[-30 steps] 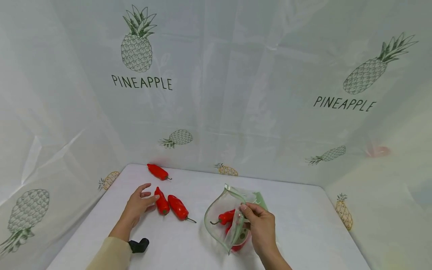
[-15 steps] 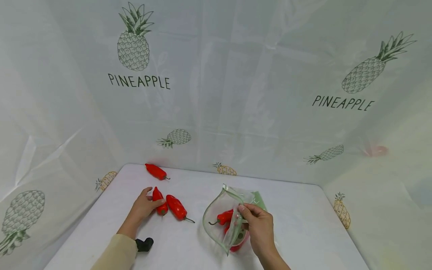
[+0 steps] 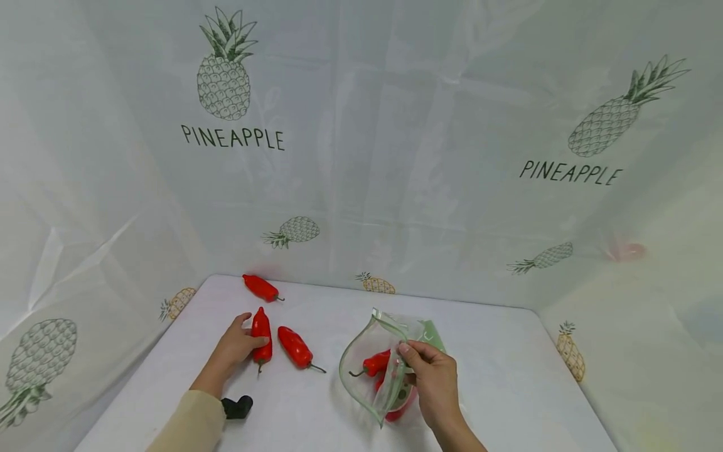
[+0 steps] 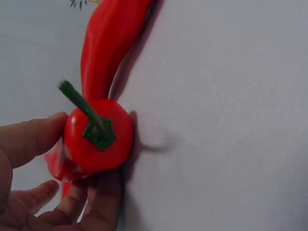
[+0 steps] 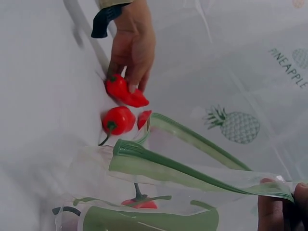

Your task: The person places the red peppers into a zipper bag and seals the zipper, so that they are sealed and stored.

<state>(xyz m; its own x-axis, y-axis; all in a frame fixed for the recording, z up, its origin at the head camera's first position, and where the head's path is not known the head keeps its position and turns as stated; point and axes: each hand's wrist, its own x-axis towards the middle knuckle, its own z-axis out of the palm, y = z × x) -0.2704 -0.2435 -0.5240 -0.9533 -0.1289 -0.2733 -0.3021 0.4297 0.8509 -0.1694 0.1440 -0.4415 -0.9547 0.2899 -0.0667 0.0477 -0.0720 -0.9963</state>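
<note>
My left hand [image 3: 236, 344] holds a long red pepper [image 3: 262, 328] on the left of the table. In the left wrist view the thumb lies on one side of this pepper [image 4: 103, 137] and the fingers curl on the other, its green stem facing the camera. Just right of it lies a second red pepper [image 3: 295, 347], apart from the hand. My right hand [image 3: 437, 376] pinches the rim of a clear zip bag [image 3: 361, 342] with green edging, its mouth gaping leftward. Inside are red peppers [image 3: 377, 363], partly hidden by the bag's printed side.
Another red pepper [image 3: 262, 288] lies near the table's back left edge. The white table [image 3: 508, 376] is enclosed by a pineapple-print curtain [image 3: 395, 157] at the back and sides. A black strap piece [image 3: 237, 408] sticks out beside the left sleeve [image 3: 192, 424].
The left hand has closed around the left pepper, which has turned more upright in the head view, its stem now pointing toward the near edge. The right hand and bag have stayed nearly still.
</note>
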